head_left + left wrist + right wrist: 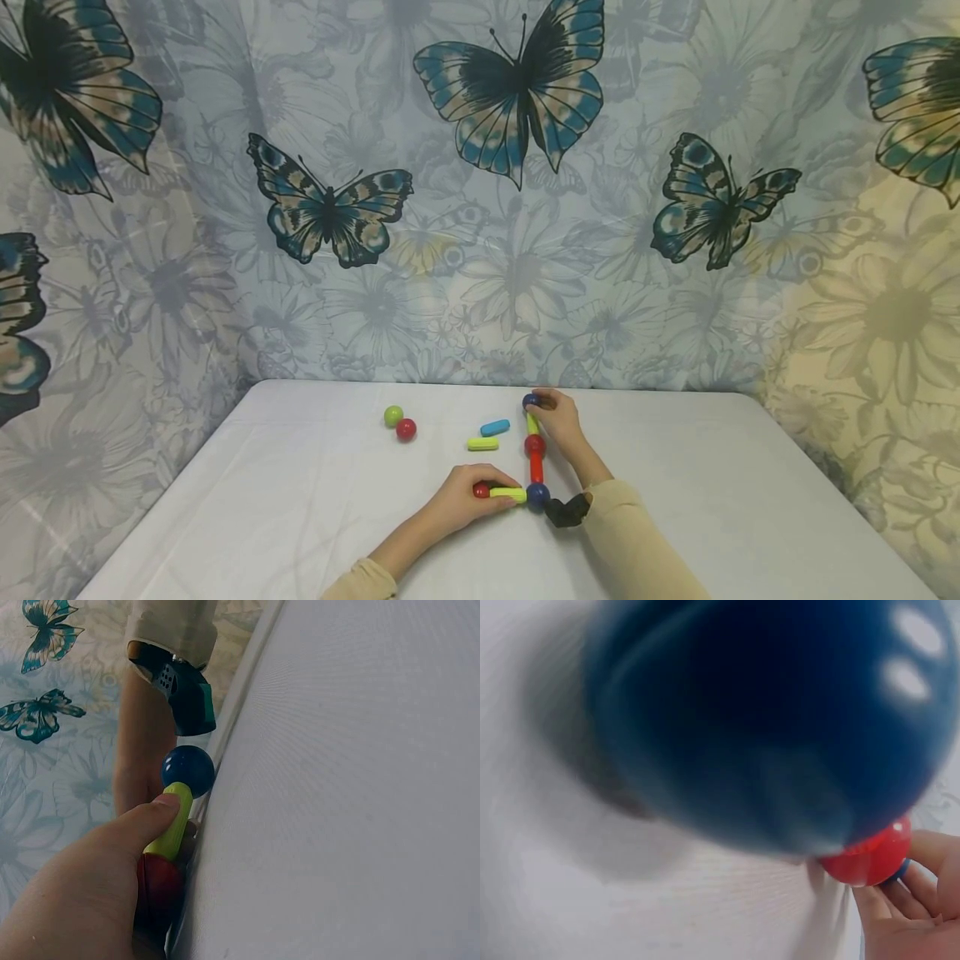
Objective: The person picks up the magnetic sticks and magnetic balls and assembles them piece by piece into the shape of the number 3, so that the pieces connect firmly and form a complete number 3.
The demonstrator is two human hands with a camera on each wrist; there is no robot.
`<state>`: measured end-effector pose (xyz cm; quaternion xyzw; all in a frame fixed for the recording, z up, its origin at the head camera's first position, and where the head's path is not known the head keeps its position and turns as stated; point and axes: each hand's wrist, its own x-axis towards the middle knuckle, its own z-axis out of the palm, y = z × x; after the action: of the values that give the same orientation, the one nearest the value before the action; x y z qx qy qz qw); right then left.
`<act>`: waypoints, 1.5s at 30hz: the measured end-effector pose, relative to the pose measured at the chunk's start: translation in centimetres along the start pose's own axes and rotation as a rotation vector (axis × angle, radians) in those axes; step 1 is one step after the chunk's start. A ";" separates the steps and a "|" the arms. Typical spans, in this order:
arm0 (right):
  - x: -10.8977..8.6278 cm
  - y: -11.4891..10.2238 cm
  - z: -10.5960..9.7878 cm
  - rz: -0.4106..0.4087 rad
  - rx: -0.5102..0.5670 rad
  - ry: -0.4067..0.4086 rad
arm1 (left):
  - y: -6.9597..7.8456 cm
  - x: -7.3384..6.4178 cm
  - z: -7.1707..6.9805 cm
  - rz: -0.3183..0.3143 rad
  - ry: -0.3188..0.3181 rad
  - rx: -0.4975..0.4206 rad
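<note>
Balls and rods form an L-shaped chain on the white table. Its far end is a blue ball (531, 402), followed by a yellow-green rod, a red ball (534, 444), a red rod (536, 468) and a nearer blue ball (537, 497). From that corner a yellow-green rod (172, 825) runs left to another red ball (158, 885). My left hand (468, 497) pinches this rod, thumb along its top. At the far end my right hand (558, 414) grips the blue ball with its fingertips. The nearer blue ball (772, 720) fills much of the right wrist view.
Left of the chain lie a loose blue rod (495, 427) and a yellow-green rod (483, 444). Farther left, a green ball (393, 416) and a red ball (406, 429) sit together. A black wrist camera (567, 510) is close beside the corner ball. Butterfly-patterned cloth stands behind the table.
</note>
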<state>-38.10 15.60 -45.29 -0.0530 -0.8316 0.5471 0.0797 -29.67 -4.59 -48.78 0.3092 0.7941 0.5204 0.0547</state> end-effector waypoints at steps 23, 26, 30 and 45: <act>0.0 1.1 0.2 -0.077 -0.106 -0.004 | -0.1 0.1 0.2 -0.016 0.013 0.011; -0.1 1.2 0.1 -0.070 -0.099 -0.003 | 0.0 0.1 0.3 -0.014 0.015 0.005; -0.6 1.4 -0.2 -0.079 -0.053 -0.004 | 0.1 0.0 0.2 -0.008 0.008 0.007; -3.0 1.8 -0.9 -0.068 0.038 -0.032 | 0.2 0.0 0.0 -0.003 -0.002 0.016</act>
<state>-34.98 16.64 -46.84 -0.0144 -0.8235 0.5606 0.0860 -29.58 -4.59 -48.63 0.3088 0.7985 0.5139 0.0537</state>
